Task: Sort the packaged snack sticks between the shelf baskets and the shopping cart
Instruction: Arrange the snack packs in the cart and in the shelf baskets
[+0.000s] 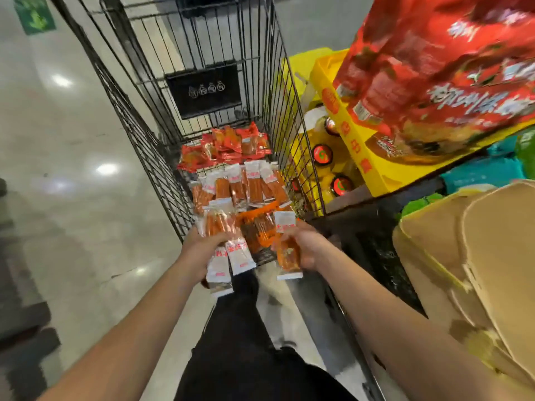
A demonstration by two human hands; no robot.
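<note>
Orange snack sticks in clear packs with white ends lie in rows on the floor of the black wire cart (162,157), with red packs (225,149) heaped toward its far end. At the cart's near edge the left hand (199,250) grips a bundle of packs (224,241), fingers curled round them. The right hand (304,247) pinches a single pack (286,250), held upright just beside the bundle. A yellow tray (362,157) sits on the shelf right of the cart.

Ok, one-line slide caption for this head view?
Left hand grips several snack stick packets, right hand holds one packet, over a shopping cart holding more.
</note>
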